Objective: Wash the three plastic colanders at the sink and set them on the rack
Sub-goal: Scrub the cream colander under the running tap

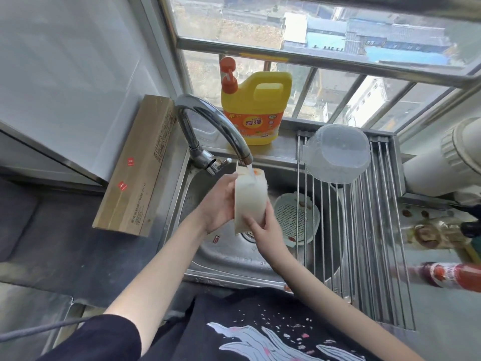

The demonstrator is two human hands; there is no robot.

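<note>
I hold a white plastic colander (250, 196) on its edge under the running faucet (221, 131), over the steel sink (229, 259). My left hand (221, 204) grips its left side; my right hand (265, 227) holds its lower rim, fingers curled over it. Orange bits cling to its top edge. A second white colander (296, 220), with red scraps on it, lies in the sink basin, partly under the rack. A clear, pale colander (338, 152) sits upside down on the roll-up steel rack (369, 230) at the back.
A yellow dish soap jug (255, 110) stands on the window ledge behind the faucet. A long cardboard box (135, 168) lies left of the sink. Sauce bottles (453, 277) and a white pipe (442, 162) crowd the right counter.
</note>
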